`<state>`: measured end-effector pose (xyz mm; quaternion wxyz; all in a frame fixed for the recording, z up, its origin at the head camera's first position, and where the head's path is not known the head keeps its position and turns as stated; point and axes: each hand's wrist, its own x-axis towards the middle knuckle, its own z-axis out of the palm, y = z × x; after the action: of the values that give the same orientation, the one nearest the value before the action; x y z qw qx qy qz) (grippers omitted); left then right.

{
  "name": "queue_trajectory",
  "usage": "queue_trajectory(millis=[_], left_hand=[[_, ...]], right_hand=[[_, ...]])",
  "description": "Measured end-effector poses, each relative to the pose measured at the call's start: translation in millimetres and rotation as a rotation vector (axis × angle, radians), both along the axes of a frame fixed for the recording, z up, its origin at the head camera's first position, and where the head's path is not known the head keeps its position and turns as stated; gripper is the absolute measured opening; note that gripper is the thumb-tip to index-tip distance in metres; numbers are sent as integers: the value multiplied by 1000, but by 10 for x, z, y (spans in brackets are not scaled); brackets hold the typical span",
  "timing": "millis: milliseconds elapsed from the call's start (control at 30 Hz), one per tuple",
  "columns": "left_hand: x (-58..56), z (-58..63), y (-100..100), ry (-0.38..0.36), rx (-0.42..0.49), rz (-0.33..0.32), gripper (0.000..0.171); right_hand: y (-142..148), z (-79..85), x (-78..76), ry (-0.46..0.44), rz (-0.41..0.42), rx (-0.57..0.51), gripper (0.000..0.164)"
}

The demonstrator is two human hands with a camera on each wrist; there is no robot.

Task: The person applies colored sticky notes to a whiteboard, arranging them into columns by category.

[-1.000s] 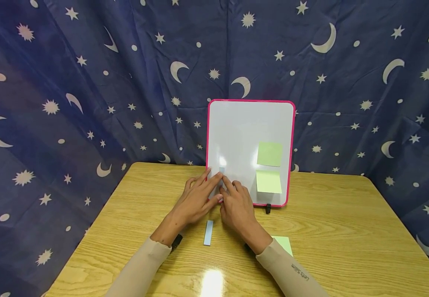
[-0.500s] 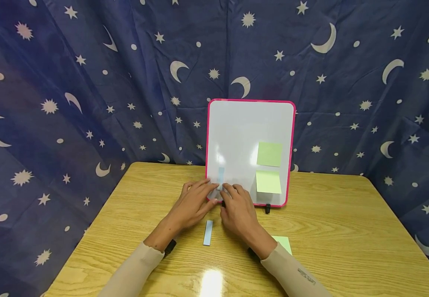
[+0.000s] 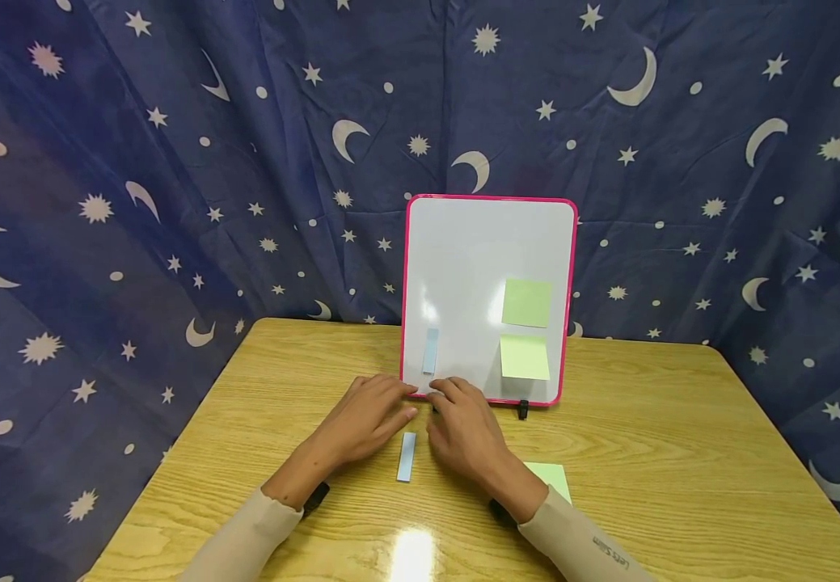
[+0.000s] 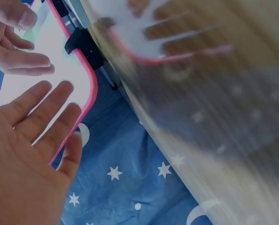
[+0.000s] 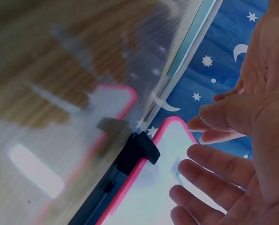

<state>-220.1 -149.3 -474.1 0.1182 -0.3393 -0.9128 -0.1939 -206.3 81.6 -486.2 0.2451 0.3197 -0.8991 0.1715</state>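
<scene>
A whiteboard (image 3: 463, 250) with a pink frame stands upright at the back of the table. Low on its left side is a narrow pale blue paper strip (image 3: 430, 352). Just below that strip, near the board's bottom edge, are my left hand (image 3: 367, 416) and my right hand (image 3: 466, 424), side by side. Both hold nothing; in the left wrist view the left hand's fingers (image 4: 43, 110) are spread and loosely extended, and in the right wrist view the right hand's fingers (image 5: 214, 180) are loosely bent. Another blue strip (image 3: 407, 457) lies on the table between my forearms.
Two green sticky notes, an upper one (image 3: 526, 303) and a paler lower one (image 3: 525, 356), are on the board's right side. A green note (image 3: 550, 480) lies on the table, partly behind my right forearm. A black holder clip (image 3: 523, 410) grips the board's bottom edge.
Both hands have slid down the board from the blue strip, which is now fully uncovered, and drawn back toward the table. The strip on the table has stayed put.
</scene>
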Motion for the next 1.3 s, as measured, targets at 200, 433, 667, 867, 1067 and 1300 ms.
queue_trajectory(millis=[200, 433, 667, 867, 1067, 1300], left_hand=[[72, -8, -98, -63, -12, -29, 48], [132, -22, -145, -151, -76, -40, 57], [150, -33, -176, -203, -126, -76, 69], [175, -34, -182, -230, -163, -106, 77], [194, -47, -206, -272, -211, -114, 81], [171, -50, -225, -291, -213, -123, 73]], right_hand=[[-37, 8, 50, -77, 42, 0, 41], [-72, 7, 105, -124, 72, 6, 42], [-91, 29, 150, -188, 92, 57, 44], [-110, 32, 157, -206, 120, 75, 43], [-128, 20, 170, -235, 145, 114, 46], [-139, 3, 198, -274, 194, 153, 53]])
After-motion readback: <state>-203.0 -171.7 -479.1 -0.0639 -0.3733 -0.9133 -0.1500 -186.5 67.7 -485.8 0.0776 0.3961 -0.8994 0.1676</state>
